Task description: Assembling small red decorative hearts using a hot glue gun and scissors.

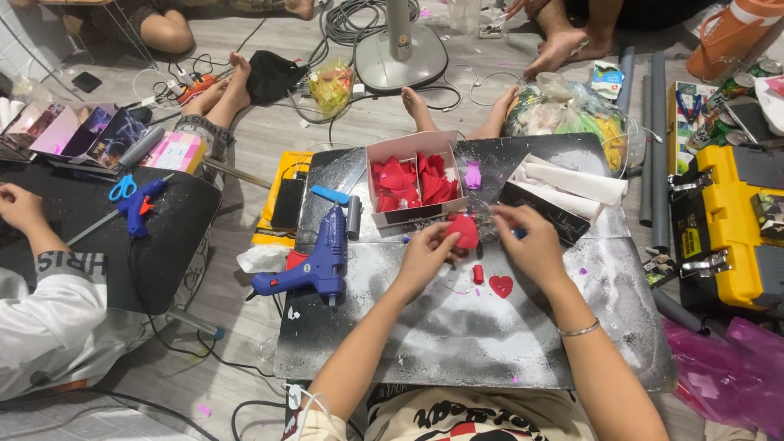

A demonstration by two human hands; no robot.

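Left hand point(426, 255) pinches a red petal piece point(465, 231) between thumb and fingertips, fingers pressed together on its left edge. Right hand point(532, 241) closes on the same piece from the right side, fingertips pinching; the exact contact is partly hidden. The piece is held just above the dark work board point(457, 327). Directly below the grip lie a small red roll point(478, 273) and a red heart-shaped cutout point(501, 285). Just beyond the grip sits a box of red petals point(412, 175). A blue glue gun point(314, 261) lies left of the grip.

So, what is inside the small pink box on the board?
The pink box holds a pile of red petal-shaped pieces. They cover its bottom, so anything beneath them cannot be seen.
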